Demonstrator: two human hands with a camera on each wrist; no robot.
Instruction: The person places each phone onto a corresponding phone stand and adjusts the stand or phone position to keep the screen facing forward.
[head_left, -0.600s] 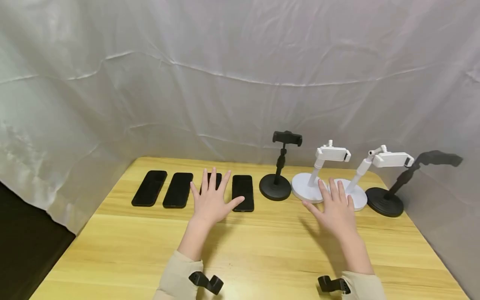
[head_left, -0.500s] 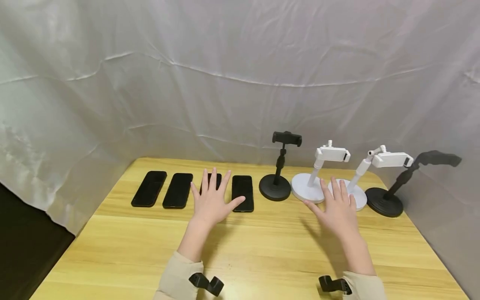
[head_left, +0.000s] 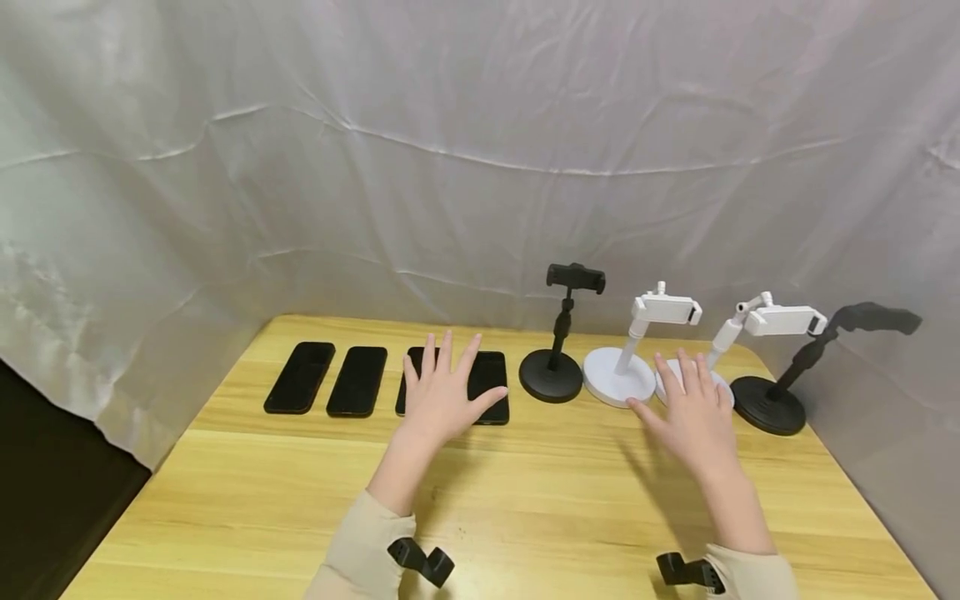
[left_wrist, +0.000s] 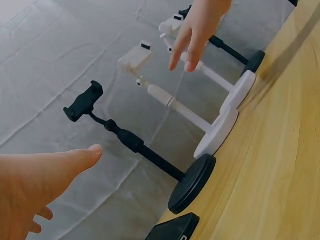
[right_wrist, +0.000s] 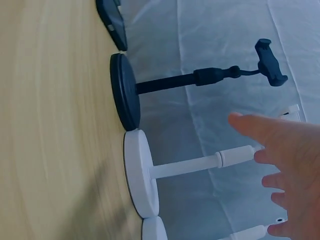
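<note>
My left hand (head_left: 442, 404) hovers with spread fingers above two black smartphones, partly covering the third phone (head_left: 403, 398) and the rightmost phone (head_left: 487, 377). Nothing is in its grasp. My right hand (head_left: 699, 425), fingers also spread, is held over the table in front of the second white phone stand (head_left: 783, 320), overlapping its round base in the head view. Left of that stands another white phone stand (head_left: 617, 385). A black phone stand (head_left: 550, 379) sits between the phones and the white stands. In the right wrist view, the right thumb (right_wrist: 245, 122) points toward the stands, touching none.
Two more black phones, the far left phone (head_left: 300, 377) and its neighbour (head_left: 357, 382), lie flat on the wooden table (head_left: 517, 508). At the right end a second black phone stand (head_left: 771, 406) leans rightward. A grey cloth (head_left: 465, 208) hangs behind and along the sides.
Both hands have shifted slightly to the right, fingers still spread. The left hand now covers more of the rightmost phone and less of the third. Phones and stands have stayed put.
</note>
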